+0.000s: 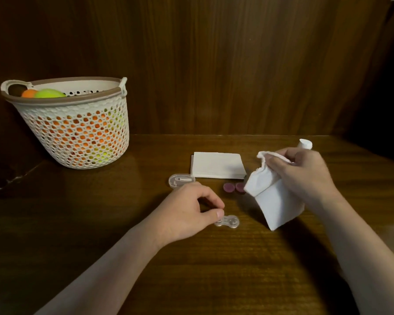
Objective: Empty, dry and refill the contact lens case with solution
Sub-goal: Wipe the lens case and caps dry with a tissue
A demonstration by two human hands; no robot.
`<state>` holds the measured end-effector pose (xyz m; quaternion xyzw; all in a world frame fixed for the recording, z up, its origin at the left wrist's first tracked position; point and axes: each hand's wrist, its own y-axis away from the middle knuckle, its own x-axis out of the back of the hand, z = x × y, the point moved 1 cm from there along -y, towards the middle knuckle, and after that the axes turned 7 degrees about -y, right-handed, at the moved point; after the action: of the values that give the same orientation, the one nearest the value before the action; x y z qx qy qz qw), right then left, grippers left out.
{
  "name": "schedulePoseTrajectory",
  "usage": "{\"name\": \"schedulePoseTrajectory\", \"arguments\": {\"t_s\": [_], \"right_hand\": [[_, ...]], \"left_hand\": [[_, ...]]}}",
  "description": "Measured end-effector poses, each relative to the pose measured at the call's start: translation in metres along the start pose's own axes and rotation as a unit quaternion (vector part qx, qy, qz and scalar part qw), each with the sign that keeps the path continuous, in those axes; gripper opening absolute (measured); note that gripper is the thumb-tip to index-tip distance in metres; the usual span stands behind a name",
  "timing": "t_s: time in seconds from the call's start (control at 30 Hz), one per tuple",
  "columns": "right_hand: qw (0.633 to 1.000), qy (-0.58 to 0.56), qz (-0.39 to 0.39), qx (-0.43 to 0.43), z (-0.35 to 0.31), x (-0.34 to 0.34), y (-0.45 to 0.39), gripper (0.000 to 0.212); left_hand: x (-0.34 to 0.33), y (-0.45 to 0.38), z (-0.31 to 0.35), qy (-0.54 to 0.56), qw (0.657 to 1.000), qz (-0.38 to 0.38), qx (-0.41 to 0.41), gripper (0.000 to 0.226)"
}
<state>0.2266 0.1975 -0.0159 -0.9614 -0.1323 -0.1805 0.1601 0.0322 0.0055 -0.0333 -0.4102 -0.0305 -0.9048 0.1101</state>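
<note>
On the table: a dark brown wooden table (214,269) with a dark wood panel wall behind it carries everything in view.
Left hand: the left hand (187,212) rests low on the table, thumb and curled fingers pinching the left end of the clear plastic two-well contact lens case (229,222).
Lens case: the case lies flat on the table near the middle, its wells uncapped, its right well sticking out past the thumb.
Right hand: the right hand (303,171) is raised above the table, fingers bunched around the top of a white paper tissue (275,201), which hangs down in a loose fold to the right of the case, apart from it.
Caps: two round purple caps (234,187) sit side by side on the table just behind the case, the right one partly hidden by the tissue.
Tissue stack: a flat stack of white folded tissues (218,165) lies behind the caps.
Solution bottle: only a white bottle top (305,144) shows behind the right hand.
Small box: a clear oval plastic box (181,179) sits left of the stack, just behind the left hand.
Basket: a white perforated plastic basket with a brown rim (75,133) stands far left, holding orange and yellow-green balls.
</note>
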Motion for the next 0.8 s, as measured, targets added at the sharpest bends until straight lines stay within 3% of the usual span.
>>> {"name": "schedulePoseTrajectory", "arguments": {"t_s": [0.2, 0.3, 0.47, 0.67, 0.8], "right_hand": [[0.999, 0.001, -0.032, 0.017, 0.005, -0.01, 0.001, 0.015], [1.0, -0.007, -0.013, 0.022, 0.008, -0.011, -0.001, 0.013], [0.999, 0.003, -0.015, 0.035, 0.012, -0.013, -0.003, 0.014], [0.998, -0.011, -0.043, 0.04, 0.006, -0.015, 0.002, 0.022], [0.983, -0.13, -0.127, -0.012, -0.009, -0.015, 0.011, 0.018]], "left_hand": [[0.004, -0.036, 0.017, -0.078, 0.993, 0.09, 0.016, 0.029], [-0.001, -0.055, 0.025, -0.149, 0.985, 0.078, 0.031, 0.046], [-0.013, -0.07, 0.028, -0.252, 0.964, 0.079, 0.034, 0.032], [-0.012, -0.061, 0.02, -0.148, 0.981, 0.119, 0.043, 0.009], [0.005, -0.043, 0.015, -0.012, 0.984, 0.172, 0.036, 0.017]]}}
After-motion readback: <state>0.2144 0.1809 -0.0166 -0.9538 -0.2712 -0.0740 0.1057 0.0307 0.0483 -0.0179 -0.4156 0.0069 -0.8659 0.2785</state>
